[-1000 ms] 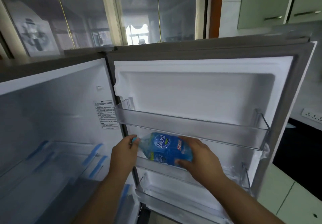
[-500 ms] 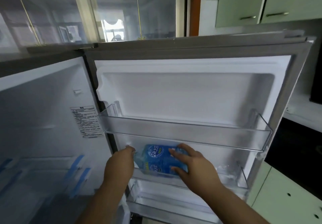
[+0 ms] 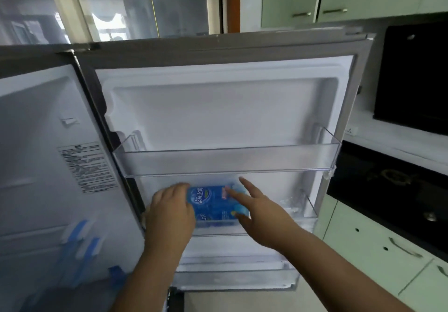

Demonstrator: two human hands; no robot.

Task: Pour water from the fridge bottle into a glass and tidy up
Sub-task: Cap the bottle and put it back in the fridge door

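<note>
Now, clear blue-labelled plastic bottle (image 3: 213,205) lying in transparent door shelf (image 3: 312,224): left hand (image 3: 171,211) curled round neck end, right hand (image 3: 260,211) spread against base. Likely light, slippery; best gripped mid-body.

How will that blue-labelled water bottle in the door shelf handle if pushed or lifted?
The water bottle lies on its side in the lower door shelf, so its round body will probably roll unless the shelf front stops it. It looks like thin clear plastic, so likely to give under a squeeze. The left hand grips one end; the right hand touches it with straight fingers.
</note>
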